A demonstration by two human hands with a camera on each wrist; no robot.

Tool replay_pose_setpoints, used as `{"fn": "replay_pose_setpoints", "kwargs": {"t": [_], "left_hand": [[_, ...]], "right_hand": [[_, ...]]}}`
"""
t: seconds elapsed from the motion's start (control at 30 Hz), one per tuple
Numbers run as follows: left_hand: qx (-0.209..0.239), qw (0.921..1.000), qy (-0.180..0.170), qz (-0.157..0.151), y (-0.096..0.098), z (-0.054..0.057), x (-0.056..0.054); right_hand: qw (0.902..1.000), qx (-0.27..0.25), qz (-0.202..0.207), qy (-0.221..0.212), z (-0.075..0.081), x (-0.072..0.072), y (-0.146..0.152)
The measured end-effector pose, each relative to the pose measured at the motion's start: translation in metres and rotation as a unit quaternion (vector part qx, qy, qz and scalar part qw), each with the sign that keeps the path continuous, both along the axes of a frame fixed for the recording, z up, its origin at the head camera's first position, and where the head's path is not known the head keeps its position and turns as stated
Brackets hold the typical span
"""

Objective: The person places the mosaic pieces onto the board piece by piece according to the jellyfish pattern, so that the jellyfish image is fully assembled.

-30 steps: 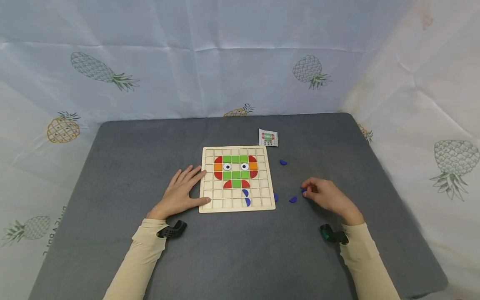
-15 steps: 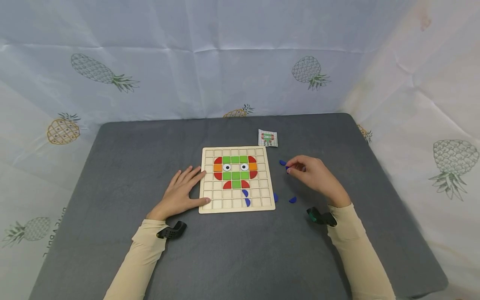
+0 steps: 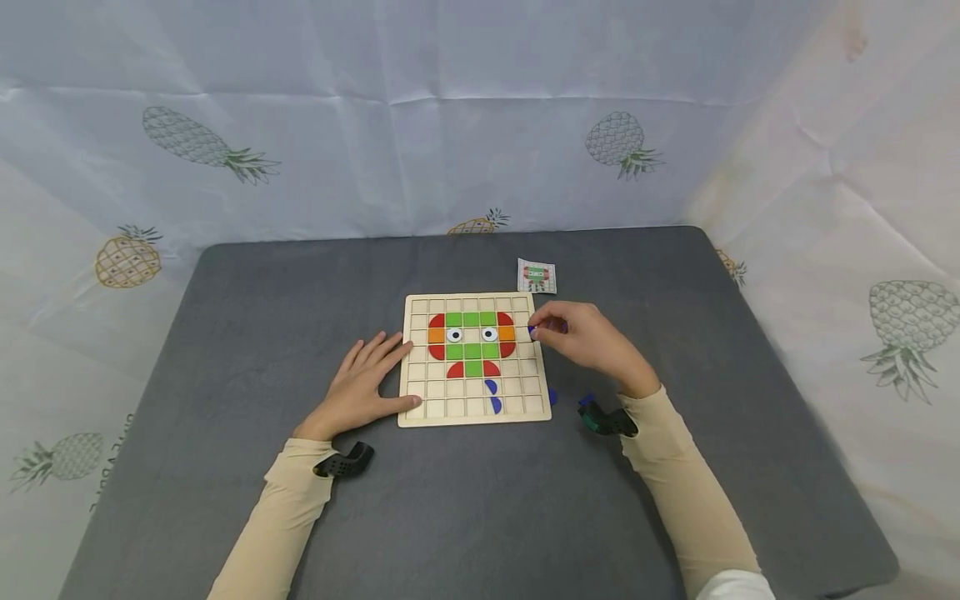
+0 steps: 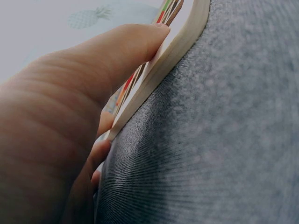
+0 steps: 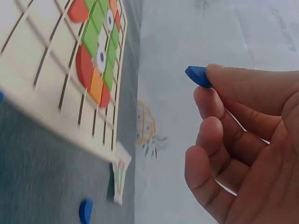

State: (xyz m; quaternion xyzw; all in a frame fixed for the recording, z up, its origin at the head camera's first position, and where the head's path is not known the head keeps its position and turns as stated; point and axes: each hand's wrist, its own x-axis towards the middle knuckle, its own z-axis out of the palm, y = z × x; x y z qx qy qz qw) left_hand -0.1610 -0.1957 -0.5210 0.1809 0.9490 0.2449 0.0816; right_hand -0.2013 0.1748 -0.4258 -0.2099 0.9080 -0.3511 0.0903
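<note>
My right hand (image 3: 581, 337) pinches a blue half-round piece (image 5: 198, 76) between thumb and forefinger, above the right edge of a wooden grid board (image 3: 442, 407). On the left, my left hand (image 3: 362, 388) rests with fingers spread, its thumb and fingertips touching the board's left edge. Green squares (image 3: 472, 351), red rounded pieces (image 3: 507, 350), orange squares (image 3: 507, 332) and two eye pieces (image 3: 489, 334) form a pattern in the grid. Below it, two blue half-round pieces (image 3: 496, 405) sit in one column.
Behind the board's right corner lies a small printed card (image 3: 537, 276). Loose blue pieces are on the grey table (image 3: 465, 508): one by the board's right edge (image 3: 552, 397), another partly behind the right wrist camera (image 3: 607, 419). A pineapple-print cloth (image 3: 390, 158) hangs behind.
My right hand has moved left from the table's right part to the board's edge, carrying the blue half-round piece. The left hand and the board stay in place.
</note>
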Motion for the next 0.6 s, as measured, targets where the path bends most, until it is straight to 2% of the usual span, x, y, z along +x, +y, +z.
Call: {"fn": "replay_pose_setpoints", "kwargs": {"t": [0.3, 0.6], "left_hand": [[0.0, 1.0, 0.004, -0.001, -0.001, -0.001, 0.0], [-0.007, 1.0, -0.002, -0.001, -0.002, 0.0, 0.0]], "right_hand": [[0.9992, -0.007, 0.039, 0.002, -0.004, -0.003, -0.031], [0.9971, 0.002, 0.064, -0.042, -0.017, -0.002, -0.05]]}}
